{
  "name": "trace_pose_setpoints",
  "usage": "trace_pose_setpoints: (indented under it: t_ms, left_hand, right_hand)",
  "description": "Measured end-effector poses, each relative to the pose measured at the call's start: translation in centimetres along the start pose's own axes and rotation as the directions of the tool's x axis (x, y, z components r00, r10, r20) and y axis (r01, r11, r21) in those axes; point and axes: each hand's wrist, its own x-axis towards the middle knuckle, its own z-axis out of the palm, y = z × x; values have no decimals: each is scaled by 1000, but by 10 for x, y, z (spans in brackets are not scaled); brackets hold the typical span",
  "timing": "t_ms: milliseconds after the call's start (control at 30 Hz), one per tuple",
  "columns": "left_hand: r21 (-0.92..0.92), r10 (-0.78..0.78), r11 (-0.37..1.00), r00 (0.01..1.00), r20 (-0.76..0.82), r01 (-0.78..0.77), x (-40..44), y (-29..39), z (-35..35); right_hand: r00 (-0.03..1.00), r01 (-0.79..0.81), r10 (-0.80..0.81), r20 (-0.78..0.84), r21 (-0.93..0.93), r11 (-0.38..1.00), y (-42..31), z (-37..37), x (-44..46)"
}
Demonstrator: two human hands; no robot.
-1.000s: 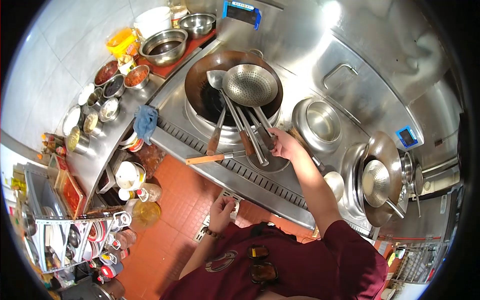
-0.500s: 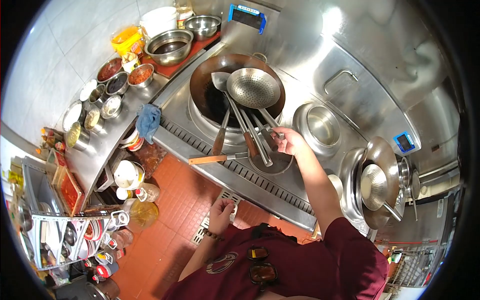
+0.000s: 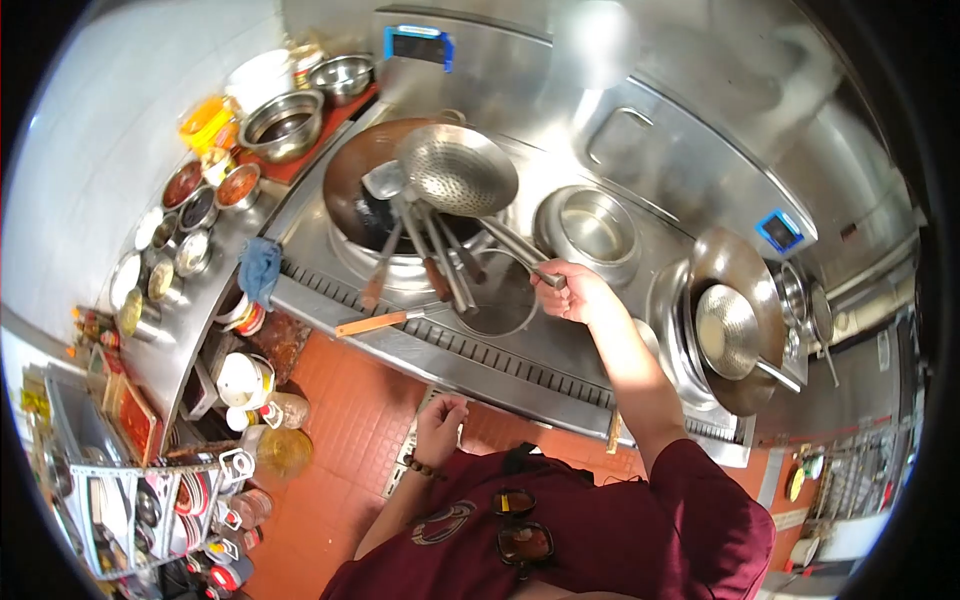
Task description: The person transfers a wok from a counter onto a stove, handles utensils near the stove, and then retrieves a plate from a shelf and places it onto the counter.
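My right hand (image 3: 570,292) is wrapped round the handle of a large perforated skimmer (image 3: 458,170). Its bowl is raised over a dark wok (image 3: 350,160) on the left burner. Beneath the skimmer a spatula (image 3: 385,181) and several other long-handled utensils lean out over the wok's front rim. A round fine-mesh strainer (image 3: 495,300) with a wooden handle lies on the stove in front of the wok. In front of my body, over the floor, my left hand (image 3: 440,425) is loosely closed, and nothing shows in it.
A round steel pot (image 3: 597,228) sits right of the wok. Farther right, another perforated skimmer (image 3: 727,335) rests in a second wok (image 3: 765,300). Seasoning bowls (image 3: 238,187) line the left counter, near a blue cloth (image 3: 260,268). Bottles and a rack (image 3: 150,520) stand lower left.
The view has shifted. My right hand has drawn the skimmer right and toward me, and its bowl now tilts. The utensils at the wok look blurred. My left hand stays closed.
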Motion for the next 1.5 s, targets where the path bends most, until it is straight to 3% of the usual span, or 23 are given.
trace_pose_setpoints:
  t_ms: [300, 400, 533, 667, 833, 967, 1167, 1500]
  left_hand:
    - [97, -139, 989, 944, 300, 115, -5, -23, 111]
    - [165, -180, 978, 902, 391, 124, -12, -31, 150]
    - [243, -220, 963, 867, 447, 119, -28, -38, 198]
    - [289, -271, 947, 836, 476, 142, -43, -51, 230]
    - [353, -307, 926, 809, 500, 133, -60, -57, 261]
    - [397, -313, 911, 815, 487, 111, -76, -58, 282]
    - [411, -253, 911, 838, 483, 39, -90, -76, 288]
    - [318, -108, 947, 896, 431, -38, -105, -95, 279]
  right_hand:
    - [967, 241, -249, 51, 126, 962, 27, -55, -210]
    - [941, 335, -332, -67, 51, 941, 43, -79, -278]
    - [828, 468, -434, -356, 12, 883, 67, -98, -358]
    - [709, 570, -504, -493, -21, 822, 95, -135, -408]
    - [578, 545, -487, -654, -134, 827, 122, -179, -447]
    - [515, 596, -444, -733, -67, 801, 144, -225, -458]
    - [558, 566, -256, -789, 136, 813, 157, -268, -451]
    - [650, 610, -221, -727, 326, 722, 154, -308, -421]
